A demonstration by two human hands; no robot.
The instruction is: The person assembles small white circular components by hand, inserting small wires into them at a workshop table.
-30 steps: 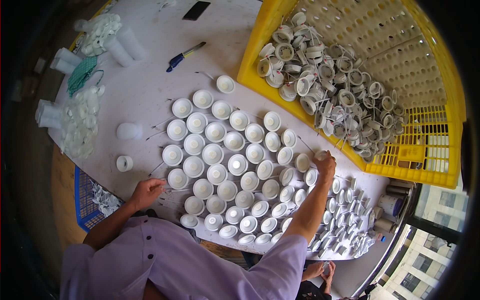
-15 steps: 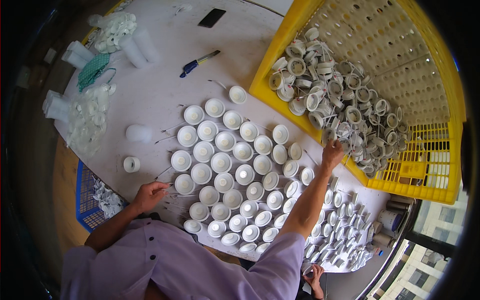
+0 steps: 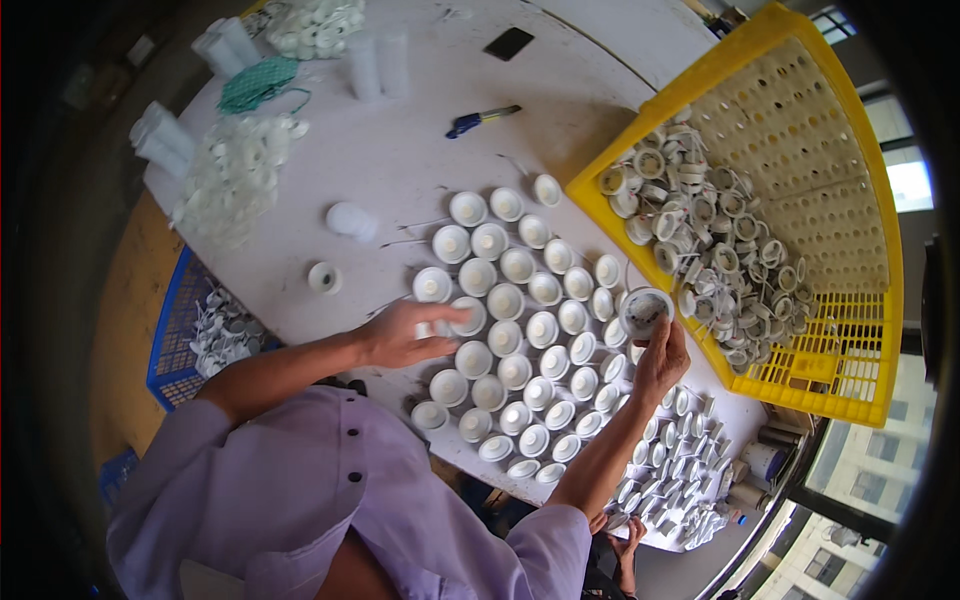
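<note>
My right hand [image 3: 662,360] grips a round white lamp housing [image 3: 646,311] by its edge and holds it up beside the yellow crate [image 3: 590,192]. Its open side with dark parts inside faces up. Many similar housings [image 3: 720,260] lie heaped in that crate. My left hand [image 3: 400,335], slightly blurred, reaches over the left side of the laid-out lamps with fingers stretched and nothing visibly held. Those white round lamps [image 3: 505,301] stand in close rows on the table, pale centres up, thin wires sticking out from several.
At the back lie a black phone [image 3: 509,43] and a utility knife [image 3: 483,121]. Translucent rings [image 3: 235,175], white stacked cylinders [image 3: 378,70] and a green cloth [image 3: 258,85] sit at the left. A blue basket [image 3: 170,345] stands below. Another person's hand [image 3: 627,545] shows at the front right edge.
My right hand has lifted a lamp housing from the yellow crate and drawn it toward me. My left hand has moved right, over the lamps, and opened. The whole view has shifted.
</note>
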